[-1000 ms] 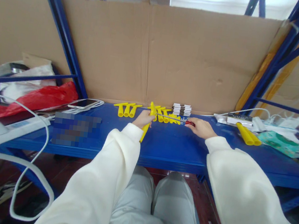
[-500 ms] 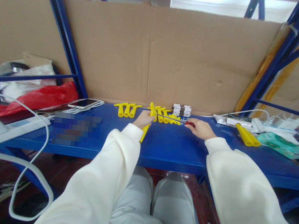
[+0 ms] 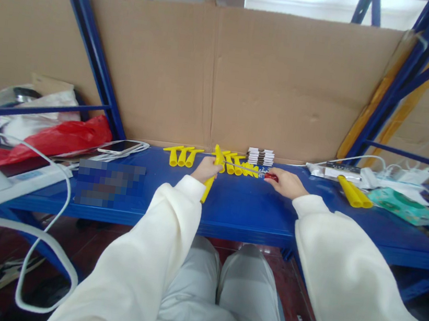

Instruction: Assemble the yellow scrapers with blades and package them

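My left hand (image 3: 206, 169) is closed around a yellow plastic handle-like piece (image 3: 208, 188), which stands tilted over the blue tabletop. In my right hand (image 3: 288, 184) is a screwdriver with a red handle (image 3: 272, 177). Its thin metal shaft runs leftward and its tip meets the upper part of the yellow piece; the exact contact is too small to make out. Behind my hands lie several similar yellow T-shaped pieces (image 3: 182, 157), with more yellow pieces (image 3: 238, 170) between the hands. A stack of small white-and-dark parts (image 3: 261, 156) stands near the cardboard.
Cardboard (image 3: 268, 83) closes off the back of the blue table (image 3: 247, 212). To the right lie two yellow tubes (image 3: 353, 193) and a green packet (image 3: 400, 206). On the left are a phone (image 3: 119, 147), a red bag (image 3: 71, 136), a white power strip (image 3: 23, 185) and looped cable.
Both hands keep nearly the same position, holding the yellow piece and the screwdriver. The whole view has shifted very slightly.
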Demonstrator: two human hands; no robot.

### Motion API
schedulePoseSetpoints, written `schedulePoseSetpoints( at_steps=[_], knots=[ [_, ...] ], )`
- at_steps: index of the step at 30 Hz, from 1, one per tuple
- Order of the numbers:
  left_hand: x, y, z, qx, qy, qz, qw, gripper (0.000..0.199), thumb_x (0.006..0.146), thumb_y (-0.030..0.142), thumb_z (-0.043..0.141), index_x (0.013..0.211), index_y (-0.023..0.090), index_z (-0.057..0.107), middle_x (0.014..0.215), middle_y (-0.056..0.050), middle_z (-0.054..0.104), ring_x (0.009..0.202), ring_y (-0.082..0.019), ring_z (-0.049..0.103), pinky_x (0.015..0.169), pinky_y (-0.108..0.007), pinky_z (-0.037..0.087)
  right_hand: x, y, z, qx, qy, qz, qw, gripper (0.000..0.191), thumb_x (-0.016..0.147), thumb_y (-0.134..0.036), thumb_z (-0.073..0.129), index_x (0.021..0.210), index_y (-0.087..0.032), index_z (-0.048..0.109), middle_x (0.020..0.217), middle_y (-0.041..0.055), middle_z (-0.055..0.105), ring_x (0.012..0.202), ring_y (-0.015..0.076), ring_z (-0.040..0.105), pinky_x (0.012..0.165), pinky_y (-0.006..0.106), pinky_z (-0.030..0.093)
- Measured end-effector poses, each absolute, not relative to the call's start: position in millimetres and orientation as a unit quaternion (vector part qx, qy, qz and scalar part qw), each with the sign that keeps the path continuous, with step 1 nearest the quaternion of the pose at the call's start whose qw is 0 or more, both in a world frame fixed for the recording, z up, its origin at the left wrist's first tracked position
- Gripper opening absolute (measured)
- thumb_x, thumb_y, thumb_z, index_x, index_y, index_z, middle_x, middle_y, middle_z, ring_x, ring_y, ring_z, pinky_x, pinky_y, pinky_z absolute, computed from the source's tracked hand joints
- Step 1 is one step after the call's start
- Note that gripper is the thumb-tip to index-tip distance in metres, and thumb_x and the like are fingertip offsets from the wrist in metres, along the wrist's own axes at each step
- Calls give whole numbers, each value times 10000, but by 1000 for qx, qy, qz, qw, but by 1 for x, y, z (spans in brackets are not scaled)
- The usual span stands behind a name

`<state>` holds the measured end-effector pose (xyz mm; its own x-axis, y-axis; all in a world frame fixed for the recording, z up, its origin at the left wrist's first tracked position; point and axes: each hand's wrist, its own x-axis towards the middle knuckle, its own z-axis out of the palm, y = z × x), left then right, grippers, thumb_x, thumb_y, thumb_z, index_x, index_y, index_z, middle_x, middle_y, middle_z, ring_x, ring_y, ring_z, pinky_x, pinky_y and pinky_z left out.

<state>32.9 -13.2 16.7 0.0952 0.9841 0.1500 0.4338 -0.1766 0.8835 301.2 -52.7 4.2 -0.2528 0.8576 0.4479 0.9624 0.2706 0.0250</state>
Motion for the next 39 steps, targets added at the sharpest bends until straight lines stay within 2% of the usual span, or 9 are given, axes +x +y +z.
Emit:
schedulePoseSetpoints(
  at_steps=[5, 9, 13, 20, 25, 28, 35, 39],
  knots=[
    [33, -15, 18, 653, 546, 403, 336, 219, 768, 14, 521, 616, 171, 526, 374, 77, 409, 357, -77, 426, 446, -188, 341, 300, -52, 2, -582, -780, -154, 173, 231, 927, -360, 502, 1038, -220, 649, 992, 75, 747, 868, 226, 680, 667, 286, 431],
    [34, -16, 19, 655, 548, 403, 329, 267, 766, 7, 515, 565, 182, 486, 358, 74, 413, 348, -71, 415, 428, -183, 328, 299, -52, 3, -609, -760, -155, 166, 237, 885, -367, 576, 1060, -210, 603, 919, 74, 745, 802, 231, 680, 621, 278, 403],
    [36, -16, 18, 657, 541, 407, 333, 294, 761, 8, 523, 540, 193, 463, 351, 69, 411, 340, -74, 404, 418, -190, 323, 299, -53, 4, -614, -756, -161, 158, 199, 897, -357, 555, 1025, -210, 597, 866, 71, 738, 772, 231, 676, 600, 278, 378],
    [36, -13, 17, 661, 546, 409, 314, 228, 751, 21, 522, 583, 175, 525, 377, 63, 420, 372, -85, 433, 448, -194, 348, 298, -56, 4, -589, -778, -154, 158, 232, 946, -361, 479, 1024, -217, 644, 1048, 88, 738, 913, 233, 674, 666, 290, 412],
    [35, -13, 17, 659, 547, 403, 323, 206, 742, 24, 533, 600, 173, 543, 382, 59, 421, 379, -93, 440, 449, -200, 348, 296, -56, 2, -617, -757, -153, 154, 250, 904, -381, 560, 1083, -210, 599, 961, 82, 743, 837, 239, 676, 631, 285, 394],
    [36, -13, 16, 659, 546, 401, 327, 231, 755, 24, 530, 584, 178, 524, 382, 57, 421, 374, -92, 437, 448, -202, 342, 295, -56, 1, -622, -752, -168, 138, 224, 916, -362, 536, 1066, -206, 594, 926, 88, 740, 817, 243, 672, 615, 287, 377],
    [34, -14, 16, 654, 537, 414, 336, 154, 750, 46, 570, 644, 158, 562, 382, 79, 414, 365, -78, 412, 440, -188, 335, 295, -58, -2, -597, -766, -184, 150, 304, 971, -379, 416, 1080, -198, 634, 1146, 112, 716, 972, 250, 662, 686, 304, 419],
    [33, -11, 15, 657, 536, 414, 332, 130, 752, 56, 556, 674, 152, 597, 382, 75, 414, 374, -84, 425, 449, -190, 346, 294, -56, -2, -610, -757, -175, 156, 292, 948, -373, 461, 1123, -195, 612, 1079, 111, 734, 933, 256, 677, 679, 305, 426]
  ],
)
